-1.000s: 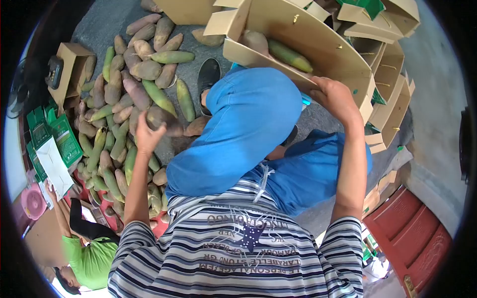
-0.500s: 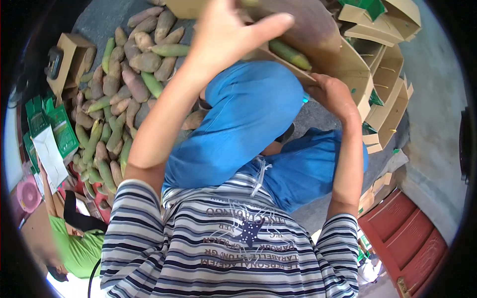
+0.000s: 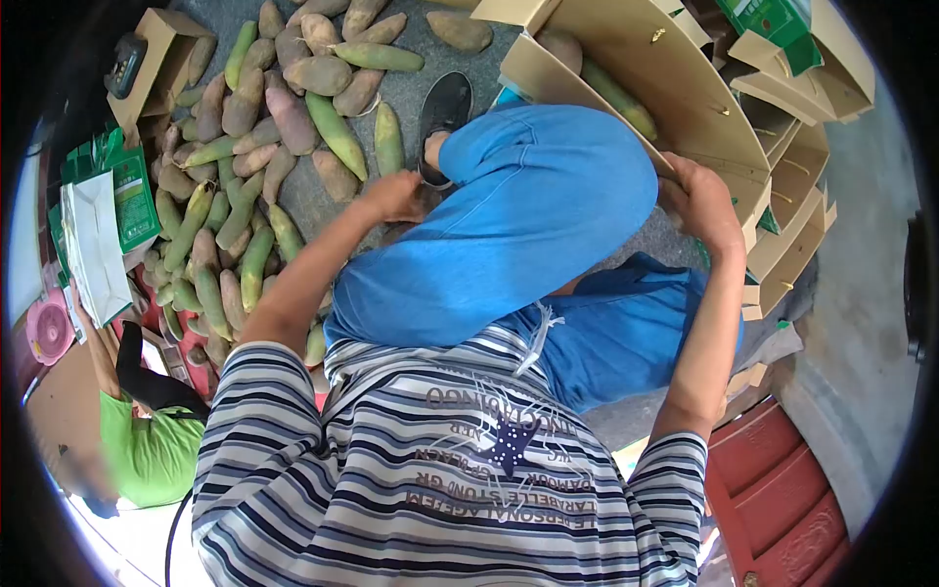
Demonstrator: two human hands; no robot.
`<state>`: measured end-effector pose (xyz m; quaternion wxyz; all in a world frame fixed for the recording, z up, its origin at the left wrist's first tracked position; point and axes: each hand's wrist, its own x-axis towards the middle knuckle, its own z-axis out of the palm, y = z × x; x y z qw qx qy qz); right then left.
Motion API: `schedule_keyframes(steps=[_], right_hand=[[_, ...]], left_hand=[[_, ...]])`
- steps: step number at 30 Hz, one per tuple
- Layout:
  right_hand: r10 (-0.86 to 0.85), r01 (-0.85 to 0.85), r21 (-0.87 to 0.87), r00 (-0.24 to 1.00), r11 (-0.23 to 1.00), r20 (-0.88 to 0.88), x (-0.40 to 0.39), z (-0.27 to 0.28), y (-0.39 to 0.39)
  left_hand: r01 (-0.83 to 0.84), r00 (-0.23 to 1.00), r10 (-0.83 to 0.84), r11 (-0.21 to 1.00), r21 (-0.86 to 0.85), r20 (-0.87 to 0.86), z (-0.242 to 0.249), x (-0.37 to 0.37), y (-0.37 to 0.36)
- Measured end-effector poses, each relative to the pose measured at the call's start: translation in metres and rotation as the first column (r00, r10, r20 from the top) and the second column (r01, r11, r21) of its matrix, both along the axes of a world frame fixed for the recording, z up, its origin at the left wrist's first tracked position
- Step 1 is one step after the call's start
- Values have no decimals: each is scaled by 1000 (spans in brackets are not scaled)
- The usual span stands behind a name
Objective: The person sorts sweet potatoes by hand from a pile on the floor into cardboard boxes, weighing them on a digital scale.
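My left hand (image 3: 399, 198) is down on the floor beside my bent leg, its fingers curled in. What they close on is mostly hidden, though a bit of something brown shows below the hand. Around it lie large root vegetables, like a green one (image 3: 388, 140) and a brownish one (image 3: 335, 176). With its fingers hooked over the near edge, my right hand (image 3: 702, 203) grips an open cardboard box (image 3: 675, 73). Inside the box are a green root vegetable (image 3: 619, 99) and a rounded brown one (image 3: 560, 49).
A big heap of root vegetables (image 3: 249, 157) spreads over the floor at left. More open cartons (image 3: 797, 186) stand at right along a grey wall (image 3: 861, 264). A small box (image 3: 161, 68) sits at far left. Another person in green (image 3: 152, 450) holds a white-and-green carton (image 3: 96, 245).
My left hand has left the box and come down to the floor by my leg, its fingers now curled. My right hand stays on the box edge. The view has shifted, showing more floor and box interior.
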<state>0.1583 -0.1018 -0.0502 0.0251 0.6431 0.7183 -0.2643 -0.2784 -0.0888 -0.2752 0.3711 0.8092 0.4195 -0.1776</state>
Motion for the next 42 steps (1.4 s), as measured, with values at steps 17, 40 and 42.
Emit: schedule_keyframes(steps=[17, 40, 42], right_hand=[[-17, 17, 55, 1000, 998, -3, 5, -10, 0], [-8, -9, 239, 998, 971, 70, -8, 4, -8], [-18, 45, 424, 997, 904, -68, -26, 35, -8]], left_hand=[[-334, 938, 347, 907, 256, -6, -20, -29, -30], [-870, 73, 281, 487, -77, 957, 273, 104, 74], [-809, 62, 246, 580, -95, 967, 290, 153, 75]])
